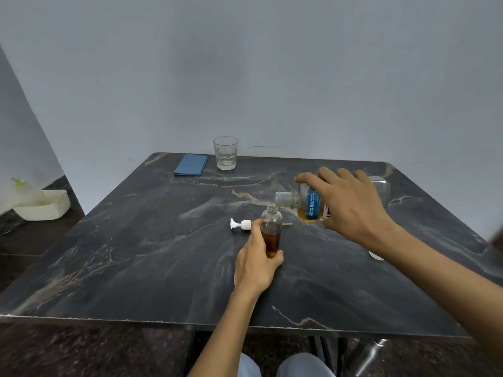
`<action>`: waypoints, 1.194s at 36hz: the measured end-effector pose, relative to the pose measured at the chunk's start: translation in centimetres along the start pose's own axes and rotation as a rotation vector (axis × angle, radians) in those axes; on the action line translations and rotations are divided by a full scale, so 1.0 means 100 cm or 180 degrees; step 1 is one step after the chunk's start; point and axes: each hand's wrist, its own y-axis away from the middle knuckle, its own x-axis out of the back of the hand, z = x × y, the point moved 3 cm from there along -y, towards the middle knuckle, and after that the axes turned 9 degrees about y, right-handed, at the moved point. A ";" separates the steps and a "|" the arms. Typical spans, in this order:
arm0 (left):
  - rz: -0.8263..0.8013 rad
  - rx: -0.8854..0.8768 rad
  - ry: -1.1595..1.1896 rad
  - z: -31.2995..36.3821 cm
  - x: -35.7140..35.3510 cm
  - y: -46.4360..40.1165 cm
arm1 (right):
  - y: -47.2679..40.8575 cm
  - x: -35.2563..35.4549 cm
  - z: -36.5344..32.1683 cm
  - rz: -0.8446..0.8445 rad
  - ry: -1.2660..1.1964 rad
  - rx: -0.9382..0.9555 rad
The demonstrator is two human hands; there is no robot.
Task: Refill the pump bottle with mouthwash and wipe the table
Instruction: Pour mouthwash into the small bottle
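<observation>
Mid-refill: left hand (257, 263) fingers curled round pump bottle (271, 231), right hand (351, 206) fingers wrapped over tilted mouthwash bottle (309, 204) near table (136, 268) centre; next, steadier pouring.

Left hand (255, 263) is down low on the bench, fingers and thumb curled in a grip, forearm coming straight up from the bottom edge. Right hand (351, 205) is raised and further out, fingers wrapped over the top, thumb underneath, arm angling in from the right.

mouthwash bottle (313, 205) | blue label | "THE WHOLE MOUTH", rest illegible
</observation>
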 end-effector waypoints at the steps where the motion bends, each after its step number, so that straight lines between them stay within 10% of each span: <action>1: -0.0001 0.0001 -0.0008 0.000 0.000 0.000 | 0.000 0.000 0.000 -0.0004 -0.0006 0.0000; 43: -0.0025 0.0021 -0.0028 0.000 0.000 0.000 | -0.001 -0.001 0.000 0.0040 -0.0032 -0.0007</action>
